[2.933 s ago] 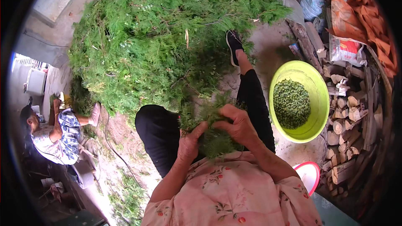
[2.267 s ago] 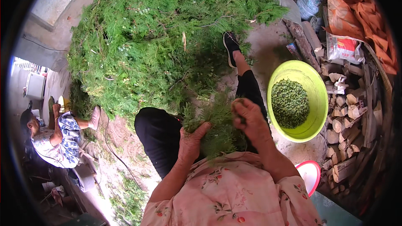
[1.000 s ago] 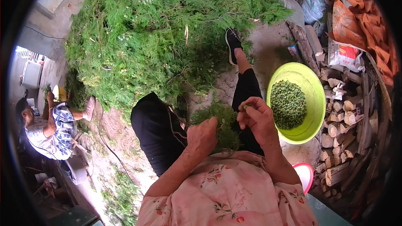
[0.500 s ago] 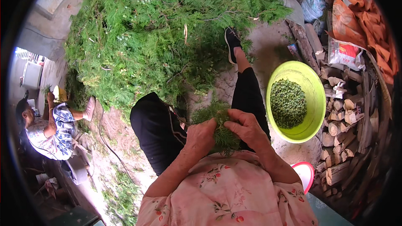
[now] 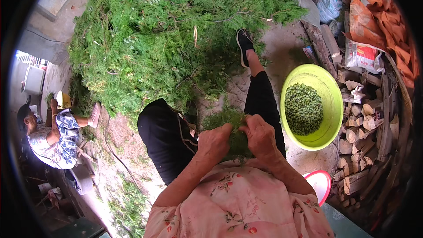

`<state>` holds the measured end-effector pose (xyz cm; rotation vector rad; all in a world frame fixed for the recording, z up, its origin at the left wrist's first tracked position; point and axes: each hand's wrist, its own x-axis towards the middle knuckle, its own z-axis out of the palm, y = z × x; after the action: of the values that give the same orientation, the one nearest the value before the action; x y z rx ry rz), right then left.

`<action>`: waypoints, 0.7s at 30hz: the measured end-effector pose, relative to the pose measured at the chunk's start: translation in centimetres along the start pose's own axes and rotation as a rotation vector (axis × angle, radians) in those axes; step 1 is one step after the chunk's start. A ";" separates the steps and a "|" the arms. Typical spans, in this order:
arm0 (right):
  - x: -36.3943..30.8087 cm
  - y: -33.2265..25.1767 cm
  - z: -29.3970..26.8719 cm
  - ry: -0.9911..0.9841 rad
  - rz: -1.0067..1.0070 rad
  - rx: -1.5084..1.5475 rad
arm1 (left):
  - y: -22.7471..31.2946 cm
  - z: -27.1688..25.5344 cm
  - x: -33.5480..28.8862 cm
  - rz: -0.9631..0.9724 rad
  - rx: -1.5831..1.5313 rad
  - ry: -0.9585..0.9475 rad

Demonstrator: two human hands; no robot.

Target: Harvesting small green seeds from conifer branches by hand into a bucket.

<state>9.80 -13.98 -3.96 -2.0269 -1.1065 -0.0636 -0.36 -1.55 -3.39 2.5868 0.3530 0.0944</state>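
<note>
A feathery green conifer sprig [image 5: 224,118] is held over my lap, between my black-trousered legs. My left hand [image 5: 214,142] is closed around its left side. On its right side my right hand [image 5: 261,135] has its thumb and fingers pinched together at the foliage; whether a berry sits in the pinch is too small to tell. To the right of my leg stands a yellow-green basin [image 5: 331,105], partly filled with small round green berries [image 5: 303,109].
A large heap of cut green branches [image 5: 158,39] spreads ahead. Stacked firewood [image 5: 352,145], sacks and an orange tarp [image 5: 387,22] line the right. A red-rimmed white basin [image 5: 320,185] stands near my right elbow. Another person [image 5: 50,139] sits at the left, and a cable [image 5: 116,154] crosses the floor.
My right hand has turned, its knuckles now facing more upward, and shifted slightly right at the sprig. My left hand has moved slightly right, still gripping the sprig.
</note>
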 end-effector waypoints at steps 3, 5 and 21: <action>0.5 2.3 -1.0 0.105 0.129 0.099 | -0.5 -0.4 -0.5 -0.068 0.047 -0.087; 1.3 1.5 -2.4 -0.023 0.576 0.561 | -0.9 0.0 -0.5 -0.059 0.016 -0.015; 1.0 -1.0 -1.0 -0.266 0.249 0.645 | -0.3 -0.2 -0.1 -0.054 -0.072 0.032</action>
<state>10.00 -13.65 -2.20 -1.5865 -0.8694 0.6277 -0.57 -1.19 -3.37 2.5054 0.4228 0.1278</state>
